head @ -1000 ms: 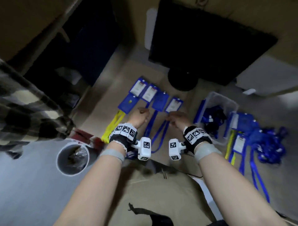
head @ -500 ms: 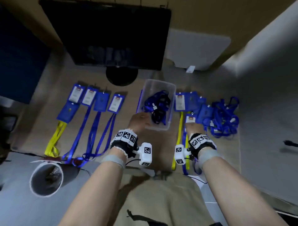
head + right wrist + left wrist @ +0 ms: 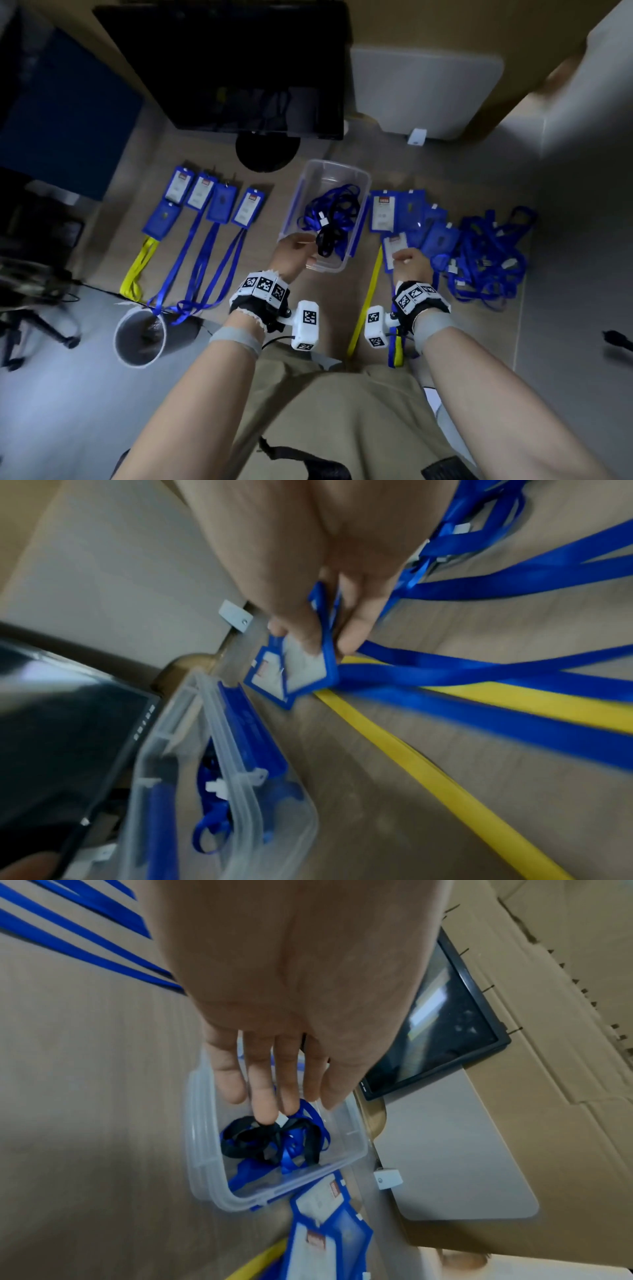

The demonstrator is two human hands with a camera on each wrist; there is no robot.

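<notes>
Since both hands left the laid-out row of badges (image 3: 219,204) at left centre of the head view a second ago, they've split onto new stock.

Left hand (image 3: 291,253): half a second back it was at the near rim of the clear box (image 3: 334,165). Now it's over the box's near end, fingers (image 3: 262,1093) straight, holding nothing. The middle fingertip is at the black strap (image 3: 253,1139) lying on the blue straps inside. Touching or just above it, can't tell.

Right hand (image 3: 412,263): it was resting on the badge heap right of the box. Now thumb and fingers pinch a blue badge holder (image 3: 294,674) with a white card inside. The holder sits centre right in the head view, just right of the box, near the yellow strap (image 3: 368,294). Whether it's off the desk (image 3: 339,301) yet I can't tell, as the right wrist view is blurred. The loose strap pile (image 3: 486,253) further right is not in play.

Read: the last badge looks done and the next cycle has started, likely pairing a holder with a strap from the box. The holder is secured, the strap pick isn't made yet. Left fingers need to close on one strap only, and that tangle will likely drag its neighbours.
</notes>
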